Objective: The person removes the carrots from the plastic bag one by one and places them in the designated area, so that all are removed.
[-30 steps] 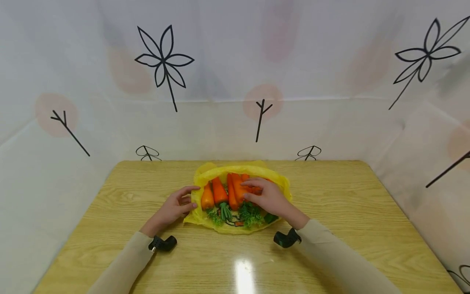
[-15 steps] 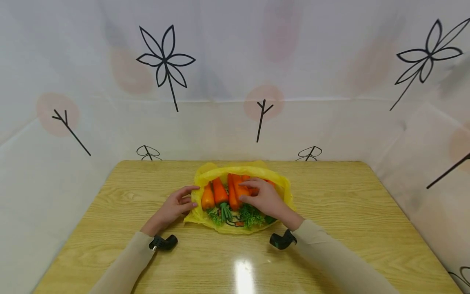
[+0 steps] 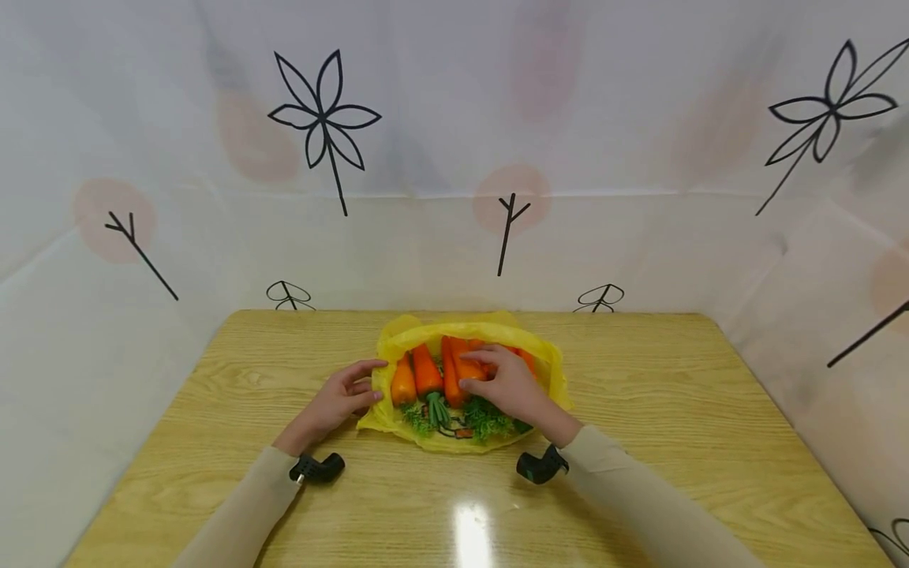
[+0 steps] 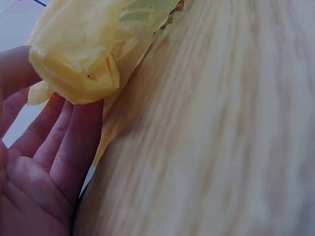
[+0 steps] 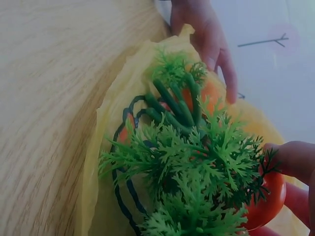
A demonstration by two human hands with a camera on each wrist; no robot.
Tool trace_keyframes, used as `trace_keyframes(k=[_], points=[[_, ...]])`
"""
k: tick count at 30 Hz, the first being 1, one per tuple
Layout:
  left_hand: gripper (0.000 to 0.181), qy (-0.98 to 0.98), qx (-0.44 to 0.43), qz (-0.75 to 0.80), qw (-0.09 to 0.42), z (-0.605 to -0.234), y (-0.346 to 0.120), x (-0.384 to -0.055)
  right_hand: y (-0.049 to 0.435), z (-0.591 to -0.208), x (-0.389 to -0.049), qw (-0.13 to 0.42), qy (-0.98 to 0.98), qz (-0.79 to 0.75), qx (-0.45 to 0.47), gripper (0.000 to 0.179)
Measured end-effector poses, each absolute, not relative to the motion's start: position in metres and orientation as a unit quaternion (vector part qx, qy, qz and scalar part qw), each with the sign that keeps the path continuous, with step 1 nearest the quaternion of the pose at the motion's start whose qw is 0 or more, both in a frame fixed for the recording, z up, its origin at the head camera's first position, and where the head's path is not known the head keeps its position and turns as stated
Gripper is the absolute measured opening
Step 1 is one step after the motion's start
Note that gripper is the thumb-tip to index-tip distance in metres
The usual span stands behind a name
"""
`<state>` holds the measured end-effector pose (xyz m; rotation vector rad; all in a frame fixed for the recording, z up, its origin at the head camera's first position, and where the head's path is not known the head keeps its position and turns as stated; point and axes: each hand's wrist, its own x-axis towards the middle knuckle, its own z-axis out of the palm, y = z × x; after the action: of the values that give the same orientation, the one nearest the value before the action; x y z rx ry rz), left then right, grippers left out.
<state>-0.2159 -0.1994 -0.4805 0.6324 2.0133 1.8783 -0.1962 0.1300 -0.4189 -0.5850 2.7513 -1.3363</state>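
Note:
A yellow plastic bag (image 3: 550,353) lies open on the table with several carrots (image 3: 428,371) inside, their leafy green tops (image 5: 197,147) toward the person. My left hand (image 3: 342,394) rests at the bag's left side, thumb and index fingertips apart at its rim. In the left wrist view its fingers (image 4: 78,147) reach out fairly straight behind the folded plastic. My right hand (image 3: 517,386) reaches in from the right, over the carrots. In the right wrist view its thumb and fingers close around the broad orange-red end of one carrot (image 5: 268,204). The palm hides part of the carrots.
A dark looped cord (image 5: 118,162) with an orange piece lies inside the bag near its front edge. The light wooden table (image 3: 298,513) extends around the bag. A white cloth wall (image 3: 426,252) with black plant drawings stands behind it.
My right hand has shifted slightly left over the carrots, and more of a carrot shows to its right. The left hand and the bag have stayed almost still.

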Motion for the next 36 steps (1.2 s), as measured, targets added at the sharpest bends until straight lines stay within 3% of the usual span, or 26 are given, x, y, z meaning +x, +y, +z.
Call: trace_keyframes(k=[14, 24, 36], points=[[0.053, 0.712, 0.217, 0.649, 0.158, -0.479, -0.201, -0.218, 0.127, -0.423, -0.195, -0.007, 0.887, -0.424, -0.183, 0.038], [0.053, 0.715, 0.225, 0.643, 0.160, -0.481, -0.202, -0.219, 0.126, -0.426, -0.192, -0.027, 0.892, -0.417, -0.175, 0.049], [0.053, 0.717, 0.229, 0.641, 0.152, -0.482, -0.200, -0.216, 0.130, -0.431, -0.188, -0.041, 0.881, -0.443, -0.165, 0.041]])
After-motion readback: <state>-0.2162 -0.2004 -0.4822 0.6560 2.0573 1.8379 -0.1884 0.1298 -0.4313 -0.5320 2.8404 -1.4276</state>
